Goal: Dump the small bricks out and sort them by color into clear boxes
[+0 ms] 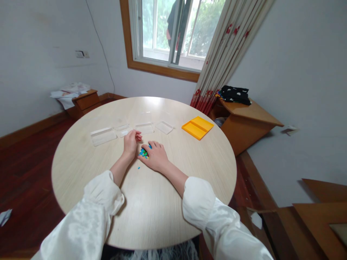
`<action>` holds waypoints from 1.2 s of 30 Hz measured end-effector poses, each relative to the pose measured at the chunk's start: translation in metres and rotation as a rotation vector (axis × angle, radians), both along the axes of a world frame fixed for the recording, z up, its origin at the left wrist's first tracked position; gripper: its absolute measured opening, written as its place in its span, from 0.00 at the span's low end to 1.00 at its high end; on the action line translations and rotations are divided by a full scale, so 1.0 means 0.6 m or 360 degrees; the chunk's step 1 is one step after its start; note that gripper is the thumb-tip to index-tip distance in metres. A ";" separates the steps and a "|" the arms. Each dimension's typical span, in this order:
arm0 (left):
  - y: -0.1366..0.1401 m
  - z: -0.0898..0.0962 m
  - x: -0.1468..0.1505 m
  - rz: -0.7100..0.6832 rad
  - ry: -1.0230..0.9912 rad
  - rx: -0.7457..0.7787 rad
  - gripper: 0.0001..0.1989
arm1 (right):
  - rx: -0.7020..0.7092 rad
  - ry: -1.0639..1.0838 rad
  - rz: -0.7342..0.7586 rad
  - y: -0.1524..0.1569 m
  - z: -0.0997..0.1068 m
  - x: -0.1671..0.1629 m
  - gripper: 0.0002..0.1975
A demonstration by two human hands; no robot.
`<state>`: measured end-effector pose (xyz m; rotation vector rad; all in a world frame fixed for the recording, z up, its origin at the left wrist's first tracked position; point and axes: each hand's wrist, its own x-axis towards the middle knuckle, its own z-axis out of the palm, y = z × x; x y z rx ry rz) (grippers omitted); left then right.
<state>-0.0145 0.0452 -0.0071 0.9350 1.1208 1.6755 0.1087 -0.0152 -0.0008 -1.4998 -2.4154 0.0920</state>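
A small heap of tiny blue, green and yellow pieces [144, 152] lies near the middle of the round table [168, 209]. My right hand [156, 155] rests palm down against the heap's right side, thumb and fingers apart, and covers part of it. On the far left of the heap, my left hand [131, 143] stands on its edge. Its fingers are loosely bent towards the right, with no held thing visible; the palm is partly hidden. One blue piece [139, 168] lies apart, nearer to me.
Clear plastic trays [103, 136] stand in a row beyond my hands, with another clear tray [164, 127] at the row's right end. Farther right is a yellow two-compartment tray [197, 127]. A wooden cabinet [244, 122] with dark cloth stands past the table's right edge.
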 end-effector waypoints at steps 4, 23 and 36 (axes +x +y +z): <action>-0.001 0.000 0.001 0.0003 0.0015 -0.0014 0.13 | 0.0066 -0.0032 -0.0080 0.007 0.003 0.003 0.20; -0.004 -0.004 0.005 -0.0045 0.0102 -0.0056 0.13 | 0.0072 -0.0202 -0.0135 0.033 0.000 0.009 0.17; -0.003 -0.005 0.001 -0.0058 0.0072 -0.0080 0.13 | 0.0210 0.0171 -0.0135 0.052 -0.010 0.032 0.08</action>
